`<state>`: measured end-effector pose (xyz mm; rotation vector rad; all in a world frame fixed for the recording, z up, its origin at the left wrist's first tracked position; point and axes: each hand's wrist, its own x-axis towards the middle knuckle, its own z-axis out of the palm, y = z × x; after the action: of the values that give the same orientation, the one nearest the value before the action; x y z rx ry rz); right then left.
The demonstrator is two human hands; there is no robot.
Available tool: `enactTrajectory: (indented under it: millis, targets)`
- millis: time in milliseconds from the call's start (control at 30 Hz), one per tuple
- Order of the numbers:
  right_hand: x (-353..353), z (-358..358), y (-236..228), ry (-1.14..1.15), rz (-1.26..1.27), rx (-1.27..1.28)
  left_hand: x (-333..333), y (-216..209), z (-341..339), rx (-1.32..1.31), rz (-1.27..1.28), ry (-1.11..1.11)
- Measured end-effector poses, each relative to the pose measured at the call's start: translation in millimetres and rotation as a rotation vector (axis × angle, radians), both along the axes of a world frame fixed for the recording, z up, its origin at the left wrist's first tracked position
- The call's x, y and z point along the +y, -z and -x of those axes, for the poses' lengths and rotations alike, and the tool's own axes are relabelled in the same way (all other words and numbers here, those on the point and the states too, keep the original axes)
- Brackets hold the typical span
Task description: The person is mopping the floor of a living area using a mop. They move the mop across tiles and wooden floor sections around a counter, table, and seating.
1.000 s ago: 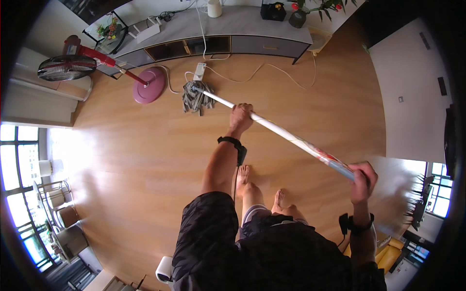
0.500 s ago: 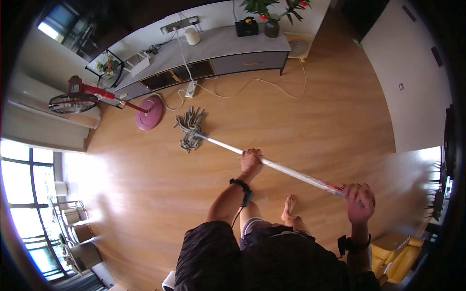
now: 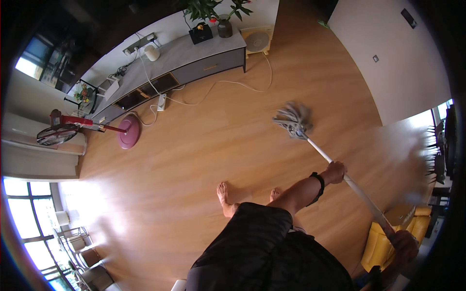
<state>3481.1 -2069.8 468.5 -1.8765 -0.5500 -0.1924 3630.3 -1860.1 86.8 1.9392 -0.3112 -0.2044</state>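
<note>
A mop with a white pole (image 3: 361, 193) slants across the right half of the view. Its grey, stringy mop head (image 3: 292, 121) rests on the wooden floor, right of the middle, its strands partly blurred. My left hand (image 3: 335, 172) is wrapped round the pole's middle, with the left forearm reaching across my body. Close to the pole's upper end, my right hand (image 3: 405, 245) is closed round it at the lower right, in dim light. Both my bare feet (image 3: 223, 193) stand on the floor behind the mop.
A long grey TV cabinet (image 3: 204, 56) lines the far wall, with a white cable (image 3: 233, 82) and power strip (image 3: 162, 102) on the floor before it. A red standing fan (image 3: 128, 132) is at the left. A yellow seat (image 3: 377, 247) stands at lower right, beyond it a white wall (image 3: 383, 29).
The mop head has swept from left of the middle over to the right. Both hands have moved right with the pole, and my view has turned and shifted.
</note>
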Motion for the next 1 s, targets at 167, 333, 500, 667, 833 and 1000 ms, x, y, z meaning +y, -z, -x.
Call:
enactTrajectory:
  millis: [167,333,500,667,833,1000]
  targets:
    - [36,-10,15,0.017,-0.066,0.005,29,-25,20,0.002,-0.041,-0.010]
    - [117,-69,45,-0.172,-0.267,0.192,131,-51,79,0.061,-0.321,-0.148]
    - [265,-103,116,-0.427,-0.450,0.542,302,26,193,0.377,-0.465,-0.632]
    - [451,-16,246,-0.496,-0.477,0.990,490,128,384,0.528,-0.601,-1.113]
    - [514,63,268,-0.810,-0.188,1.038,546,123,495,0.463,-0.744,-1.161]
    - [469,26,261,-0.829,-0.398,1.077,505,125,459,0.507,-0.645,-1.183]
